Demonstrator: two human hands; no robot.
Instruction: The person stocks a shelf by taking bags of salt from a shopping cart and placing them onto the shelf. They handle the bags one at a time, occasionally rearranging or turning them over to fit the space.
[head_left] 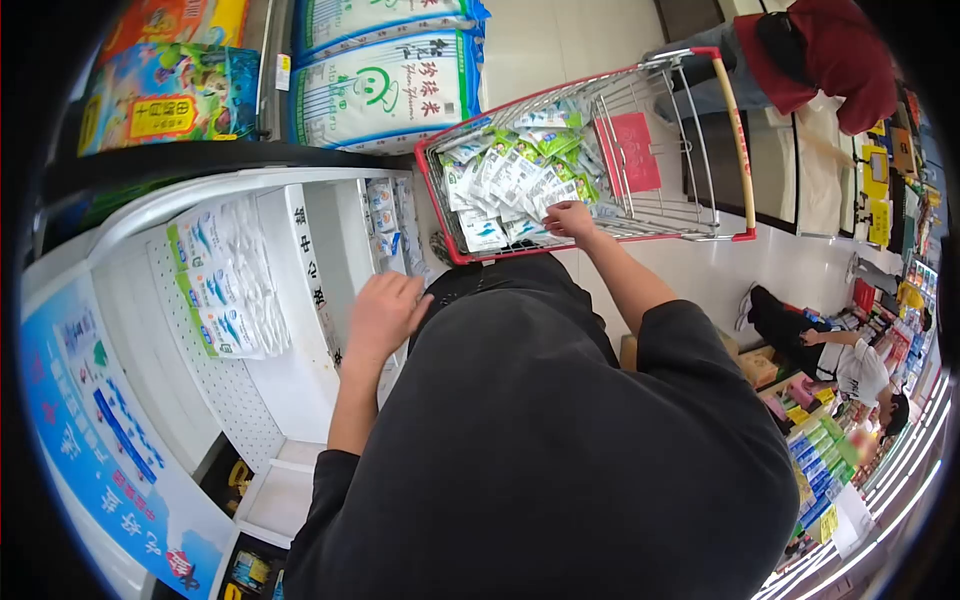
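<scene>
Hands | right hand (570, 218): fingers pinching a packet (540, 195) in red cart (742, 130) | left hand (385, 312): fingers curled at white shelf (290, 370), grasp cannot tell

You have one camera, and it sits on your head. It looks forward and down. Your dark shirt (540, 450) is very close, so it fills the bottom of the picture. Your left hand (385, 310) and right hand (570, 218) are near, in the middle. The white shelf (300, 380) is close on the left. The red shopping cart (432, 200) is farther off, at the top. The wide round lens bends things and darkens the edges.
</scene>
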